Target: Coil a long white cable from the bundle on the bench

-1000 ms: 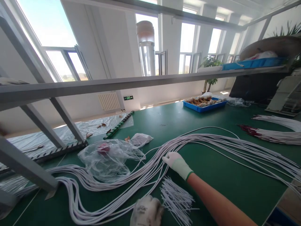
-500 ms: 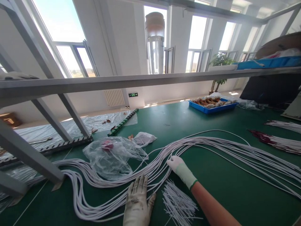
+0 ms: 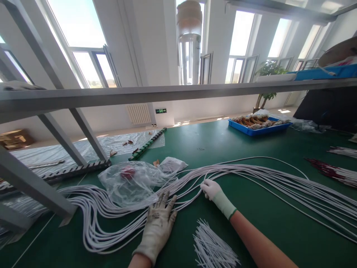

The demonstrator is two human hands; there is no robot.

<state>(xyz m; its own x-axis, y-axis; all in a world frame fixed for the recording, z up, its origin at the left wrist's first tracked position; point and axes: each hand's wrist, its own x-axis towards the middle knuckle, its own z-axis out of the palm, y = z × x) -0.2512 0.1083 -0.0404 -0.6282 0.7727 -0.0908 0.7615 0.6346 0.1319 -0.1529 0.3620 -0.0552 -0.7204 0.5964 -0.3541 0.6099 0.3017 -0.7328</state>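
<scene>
A long bundle of white cables curves across the green table. My left hand, in a stained white work glove, lies on the bundle with its fingers stretched and spread. To its right, my right hand, in a cleaner white glove, has its fingers pinched together on a cable at the near side of the bundle. The fingertips partly hide that cable. Nearer to me than the right hand, a pile of short white wire pieces lies on the table.
Beyond the bundle lies a clear plastic bag with something red inside. A green slotted strip is farther back. At the back right stands a blue tray of brownish parts. Red-ended wires lie at right; a grey shelf frame crosses above.
My left hand has slid away from me over the cables, which now lie closer to the plastic bag. The right hand keeps its pinch. The view has shifted slightly.
</scene>
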